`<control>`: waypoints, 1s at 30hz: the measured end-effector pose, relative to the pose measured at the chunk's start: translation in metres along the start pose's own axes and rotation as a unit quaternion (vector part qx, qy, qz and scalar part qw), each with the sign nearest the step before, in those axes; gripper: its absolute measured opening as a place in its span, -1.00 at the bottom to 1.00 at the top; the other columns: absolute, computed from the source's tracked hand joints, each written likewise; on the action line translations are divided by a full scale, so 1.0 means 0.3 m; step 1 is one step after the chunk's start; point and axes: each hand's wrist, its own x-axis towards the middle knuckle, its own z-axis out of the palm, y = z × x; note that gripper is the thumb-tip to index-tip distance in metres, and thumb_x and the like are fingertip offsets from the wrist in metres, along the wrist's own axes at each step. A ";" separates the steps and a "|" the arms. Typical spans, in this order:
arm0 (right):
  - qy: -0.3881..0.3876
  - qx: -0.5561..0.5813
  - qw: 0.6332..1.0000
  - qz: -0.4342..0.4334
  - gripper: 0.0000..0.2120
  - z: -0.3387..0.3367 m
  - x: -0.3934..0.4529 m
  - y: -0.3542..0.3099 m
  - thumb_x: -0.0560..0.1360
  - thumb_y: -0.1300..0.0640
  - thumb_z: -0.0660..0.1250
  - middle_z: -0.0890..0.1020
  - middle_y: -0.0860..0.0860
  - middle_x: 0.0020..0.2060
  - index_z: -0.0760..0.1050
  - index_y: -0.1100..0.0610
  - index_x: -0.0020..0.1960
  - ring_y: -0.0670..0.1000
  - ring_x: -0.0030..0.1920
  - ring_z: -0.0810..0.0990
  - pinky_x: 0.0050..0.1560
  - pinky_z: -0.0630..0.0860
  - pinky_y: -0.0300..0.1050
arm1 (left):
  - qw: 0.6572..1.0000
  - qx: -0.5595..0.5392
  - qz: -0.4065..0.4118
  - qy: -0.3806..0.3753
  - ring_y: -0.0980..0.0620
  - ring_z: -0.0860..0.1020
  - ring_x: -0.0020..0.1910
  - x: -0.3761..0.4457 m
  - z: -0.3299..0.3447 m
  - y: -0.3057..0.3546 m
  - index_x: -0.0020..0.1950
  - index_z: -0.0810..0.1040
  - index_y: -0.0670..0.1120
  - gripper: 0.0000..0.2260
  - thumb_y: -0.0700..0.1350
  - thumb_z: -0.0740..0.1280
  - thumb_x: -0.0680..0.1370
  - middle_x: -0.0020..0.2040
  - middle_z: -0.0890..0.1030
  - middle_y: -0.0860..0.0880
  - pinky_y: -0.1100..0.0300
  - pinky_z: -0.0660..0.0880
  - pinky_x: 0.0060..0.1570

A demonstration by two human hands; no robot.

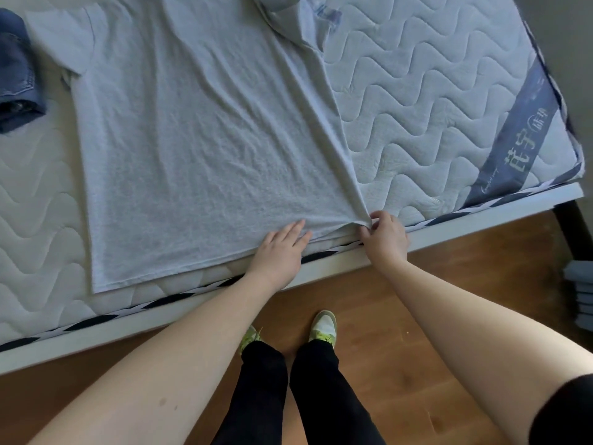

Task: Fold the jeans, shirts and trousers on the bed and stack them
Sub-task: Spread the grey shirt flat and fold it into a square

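Left hand (282,248) lies flat, fingers straight, pressing the hem of the grey T-shirt (192,149) onto the bed (433,101). Likely an anchor, so the cloth does not slide while the corner is moved. Right hand (383,234), just beside the left, pinches the shirt's near right hem corner between thumb and fingers; fabric bunches into a small peak at the pinch and a taut crease runs away from it up the shirt's right edge. Judged: start of a side fold, corner about to be drawn over toward the left hand's side.

Shirt spread out ahead of both hands, mostly flat, light wrinkles, hem along the mattress edge. Far sleeve on the left hand's side lies flat; the part far beyond the right hand is crumpled, with a blue print showing.

Folded jeans (17,75) sit well beyond the left hand, at the shirt's far left.
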 end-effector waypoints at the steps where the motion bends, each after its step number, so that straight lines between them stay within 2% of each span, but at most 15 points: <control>1: 0.002 0.004 1.000 0.008 -0.70 0.003 0.008 -0.003 0.53 0.04 0.29 0.58 0.03 0.12 0.46 0.03 0.25 0.11 0.23 0.47 0.26 0.29 0.08 | 1.000 0.006 0.007 -0.005 0.03 -0.05 0.58 0.008 0.001 0.011 0.61 0.00 0.03 -0.47 -0.07 0.09 0.65 0.62 -0.09 0.01 0.02 0.00 0.49; 4: 0.012 0.022 1.000 -0.002 -0.72 0.010 0.015 0.003 0.52 0.18 0.24 0.61 0.02 0.09 0.48 0.04 0.21 0.12 0.16 0.51 0.18 0.27 0.03 | 0.999 0.031 0.021 -0.017 0.04 -0.10 0.58 0.023 0.010 0.033 0.61 -0.06 0.01 -0.44 -0.05 0.08 0.65 0.62 -0.14 0.01 0.02 -0.01 0.50; 9: 0.047 -0.036 0.991 -0.122 -0.67 -0.022 0.006 0.062 0.50 0.30 0.26 0.56 0.08 0.10 0.47 0.12 0.24 0.17 0.08 0.52 0.07 0.25 0.00 | 0.998 0.049 0.029 -0.030 0.05 -0.14 0.58 0.027 0.008 0.052 0.61 -0.13 0.01 -0.42 -0.06 0.06 0.65 0.62 -0.15 0.02 0.01 -0.04 0.53; 12: 0.058 -0.096 0.983 -0.147 -0.50 -0.058 0.015 0.096 0.45 0.38 0.23 0.52 0.09 -0.01 0.41 0.05 0.34 0.20 -0.04 0.51 -0.03 0.16 -0.03 | 0.996 0.059 0.048 -0.038 0.05 -0.14 0.58 0.030 0.010 0.067 0.61 -0.14 0.00 -0.41 -0.06 0.07 0.64 0.62 -0.14 0.02 0.02 -0.04 0.53; 14: 0.059 -0.173 0.969 -0.164 -0.36 -0.080 0.021 0.112 0.46 0.38 0.20 0.47 0.09 -0.03 0.29 -0.05 0.47 0.18 -0.09 0.50 0.00 0.20 -0.01 | 0.996 0.059 0.055 -0.046 0.05 -0.13 0.58 0.035 0.012 0.080 0.61 -0.14 -0.01 -0.40 -0.06 0.08 0.64 0.62 -0.13 0.02 0.04 -0.06 0.54; 17: 0.038 -0.242 0.950 -0.194 -0.27 -0.084 0.024 0.118 0.49 0.35 0.15 0.43 0.09 0.06 0.10 -0.12 0.56 0.15 0.01 0.46 0.09 0.26 0.03 | 0.995 0.061 0.053 -0.051 0.05 -0.12 0.59 0.043 0.015 0.088 0.61 -0.15 -0.01 -0.40 -0.05 0.08 0.64 0.62 -0.13 0.02 0.04 -0.06 0.54; 19: 0.027 -0.248 0.951 -0.185 -0.24 -0.075 0.023 0.110 0.50 0.33 0.12 0.39 0.09 0.22 -0.02 -0.11 0.59 0.16 0.15 0.41 0.18 0.26 0.05 | 0.995 0.063 0.051 -0.052 0.05 -0.11 0.59 0.045 0.014 0.091 0.61 -0.14 -0.02 -0.40 -0.05 0.08 0.64 0.62 -0.12 0.02 0.04 -0.05 0.54; 22: 0.013 -0.211 0.967 -0.140 -0.22 -0.060 0.011 0.090 0.51 0.32 0.09 0.16 0.09 0.50 -0.16 -0.08 0.60 0.17 0.43 0.21 0.40 0.12 0.11 | 0.996 0.053 0.052 -0.052 0.05 -0.10 0.59 0.045 0.011 0.091 0.61 -0.10 -0.02 -0.41 -0.05 0.10 0.64 0.62 -0.10 0.02 0.07 -0.05 0.54; 26: -0.039 -0.207 0.955 -0.210 -0.23 -0.047 -0.003 0.084 0.51 0.28 0.07 -0.11 -0.08 0.60 -0.18 -0.08 0.60 0.02 0.58 -0.11 0.51 -0.15 0.09 | 0.997 0.034 0.055 -0.049 0.06 -0.08 0.58 0.035 0.012 0.075 0.61 -0.11 -0.01 -0.40 -0.06 0.11 0.63 0.62 -0.10 0.02 0.11 -0.05 0.52; 28: -0.076 -0.225 0.947 -0.215 -0.27 -0.034 0.000 0.092 0.53 0.25 0.07 -0.12 -0.10 0.60 -0.15 -0.03 0.61 0.00 0.58 -0.15 0.53 -0.22 0.11 | 0.996 0.031 0.060 -0.051 0.07 -0.07 0.58 0.022 0.017 0.050 0.61 -0.13 -0.01 -0.39 -0.07 0.11 0.63 0.62 -0.12 0.03 0.13 -0.04 0.52; 30: -0.078 -0.244 0.946 -0.202 -0.30 -0.016 -0.005 0.087 0.54 0.25 0.04 -0.12 -0.06 0.60 -0.15 0.03 0.61 0.02 0.58 -0.16 0.52 -0.26 0.13 | 0.996 0.033 0.065 -0.051 0.07 -0.07 0.58 0.002 0.023 0.013 0.61 -0.14 -0.01 -0.39 -0.08 0.11 0.63 0.62 -0.13 0.03 0.14 -0.04 0.52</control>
